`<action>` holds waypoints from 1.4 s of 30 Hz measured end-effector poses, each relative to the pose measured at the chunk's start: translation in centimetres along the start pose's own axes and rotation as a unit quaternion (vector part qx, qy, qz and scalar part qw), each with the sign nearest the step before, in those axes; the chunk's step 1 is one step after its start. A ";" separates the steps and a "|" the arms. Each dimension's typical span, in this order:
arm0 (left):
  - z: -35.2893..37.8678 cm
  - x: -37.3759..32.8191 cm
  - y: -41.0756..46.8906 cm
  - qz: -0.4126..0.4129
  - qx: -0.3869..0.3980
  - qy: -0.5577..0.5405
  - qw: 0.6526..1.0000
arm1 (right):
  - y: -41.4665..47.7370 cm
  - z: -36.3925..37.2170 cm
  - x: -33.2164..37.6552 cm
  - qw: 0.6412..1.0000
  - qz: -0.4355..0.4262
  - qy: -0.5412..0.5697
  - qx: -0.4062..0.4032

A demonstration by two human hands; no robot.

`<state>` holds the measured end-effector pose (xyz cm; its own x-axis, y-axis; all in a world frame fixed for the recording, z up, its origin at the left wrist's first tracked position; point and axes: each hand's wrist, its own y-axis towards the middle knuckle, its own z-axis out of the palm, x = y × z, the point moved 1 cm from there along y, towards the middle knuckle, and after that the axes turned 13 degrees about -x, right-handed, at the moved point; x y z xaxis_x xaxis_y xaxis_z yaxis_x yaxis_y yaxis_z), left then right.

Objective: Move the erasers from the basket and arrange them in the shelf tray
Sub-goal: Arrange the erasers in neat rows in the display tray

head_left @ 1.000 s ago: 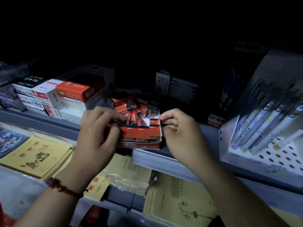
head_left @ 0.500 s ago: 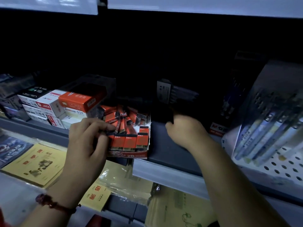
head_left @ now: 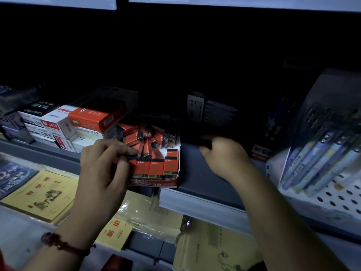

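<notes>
Left fingertips point(head_left: 129, 150) pinch one eraser point(head_left: 133, 164) at near-left corner of shelf tray point(head_left: 156, 184). Left hand point(head_left: 101, 173) curled over tray's left edge. Right hand point(head_left: 224, 156) rests on shelf point(head_left: 205, 184) just right of tray, fingers reaching into dark around something black; gripping or not, cannot tell.

Step, as I judge: seating eraser upright into near row. Next calls for pressing it flush against neighbours, then straightening far heap.

Erasers point(head_left: 154, 167): red-orange sleeves, black bands, "2B" print. Near row upright, tidy; far ones jumbled, leaning. Basket out of view.

Fingertips of right hand point(head_left: 224, 159) lost in shadow, corner of tray point(head_left: 154, 184) behind left hand point(head_left: 99, 173), pens point(head_left: 320, 153) blurred
</notes>
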<state>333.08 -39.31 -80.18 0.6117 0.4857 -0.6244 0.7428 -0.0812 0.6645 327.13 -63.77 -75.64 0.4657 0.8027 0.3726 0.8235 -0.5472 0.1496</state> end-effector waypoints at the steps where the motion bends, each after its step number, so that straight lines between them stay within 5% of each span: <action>1: 0.0 -0.1 -0.1 -0.008 -0.015 -0.008 1.000 | -0.3 -0.1 -0.4 0.999 0.001 0.034 -0.010; 7: -0.1 -0.9 -0.1 -0.074 -0.048 -0.029 0.996 | -2.5 -0.3 -1.4 0.963 0.014 0.248 -0.105; 12: 0.0 -1.5 -0.3 -0.092 -0.041 -0.045 0.994 | -3.8 -1.3 -1.0 0.927 -0.025 0.361 -0.093; 26: 2.0 -3.2 -1.7 -0.077 -0.018 -0.101 0.992 | -4.8 -2.1 -0.1 0.924 -0.094 0.370 -0.024; 42: 1.6 -3.7 -1.1 -0.075 0.040 -0.119 0.989 | -3.9 -2.4 -2.0 0.946 -0.075 0.309 0.062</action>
<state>330.47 -42.39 -79.22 0.5320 0.2806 -0.7989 0.8438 -0.0974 0.5277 322.26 -63.82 -74.72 0.0939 0.5563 0.8257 0.9146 -0.3758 0.1492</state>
